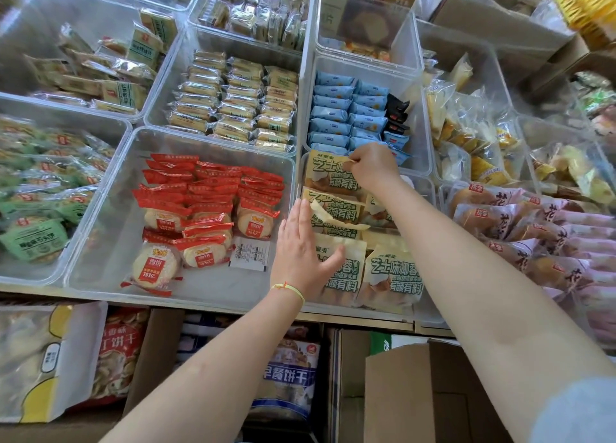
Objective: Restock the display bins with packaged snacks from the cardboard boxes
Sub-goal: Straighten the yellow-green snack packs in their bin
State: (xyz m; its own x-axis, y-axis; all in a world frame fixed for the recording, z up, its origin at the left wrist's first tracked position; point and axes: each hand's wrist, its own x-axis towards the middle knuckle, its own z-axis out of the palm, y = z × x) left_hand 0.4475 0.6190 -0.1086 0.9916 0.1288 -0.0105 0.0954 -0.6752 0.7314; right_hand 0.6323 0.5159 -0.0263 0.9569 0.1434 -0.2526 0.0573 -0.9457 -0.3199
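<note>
At the front of the shelf, a clear bin [430, 189] holds cream packets [393, 277] with green lettering, laid in rough overlapping rows. The right hand [371, 165] reaches to the bin's far end, its fingers [355, 160] curled and pinching the top edge of the rearmost packet [328, 172]. The left hand [301, 245] lies flat with fingers straight and slightly spread, resting on the packets along the bin's left side, thumb out over a near packet.

Judging by this, the step is tidying or seating packets just put in, and the bin looks nearly full. The middle rows are the weak spot: one packet [328, 214] is skewed with a corner lifted. If the right hand tugs the rear packet without the left steadying the stack, the loose ones could slide or ride up over the rim. A pinch on the thin sealed edge may also slip or crumple it.

To the left, a bin of red packets [200, 209] is only part filled at its front. Behind sits a bin of blue packets [333, 115]. Pink packets [520, 222] crowd the right. Below the shelf edge, cardboard boxes [410, 392] stand open, with a blue bag [286, 376] among them.
</note>
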